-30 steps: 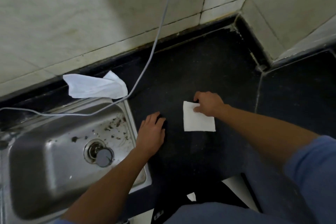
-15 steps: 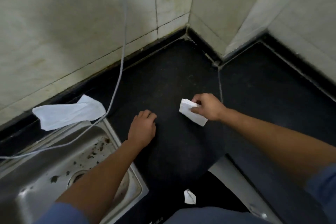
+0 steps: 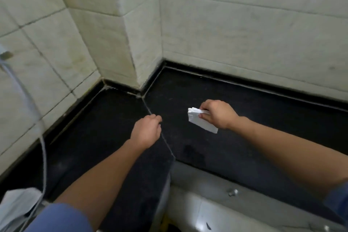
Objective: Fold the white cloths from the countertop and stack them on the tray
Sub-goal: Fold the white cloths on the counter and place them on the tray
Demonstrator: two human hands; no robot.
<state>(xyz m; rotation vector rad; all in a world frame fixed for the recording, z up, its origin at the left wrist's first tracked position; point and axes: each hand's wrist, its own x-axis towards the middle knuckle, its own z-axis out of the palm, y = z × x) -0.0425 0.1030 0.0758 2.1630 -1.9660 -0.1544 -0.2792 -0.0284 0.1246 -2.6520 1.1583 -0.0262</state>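
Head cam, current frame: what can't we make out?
Tray: outside the head view; its place is unknown.
Loose cloth, bottom left: cut by the frame edge, blurred, crossed by the cable.
Folded cloth: right hand covers one end; layers too small to count.

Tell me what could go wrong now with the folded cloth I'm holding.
The right hand pinches the folded cloth by one end, above the countertop, so its layers may fan open. No tray is in view, so the carry may be long. Another white cloth lies by the cable, lower left; lifting it may snag.
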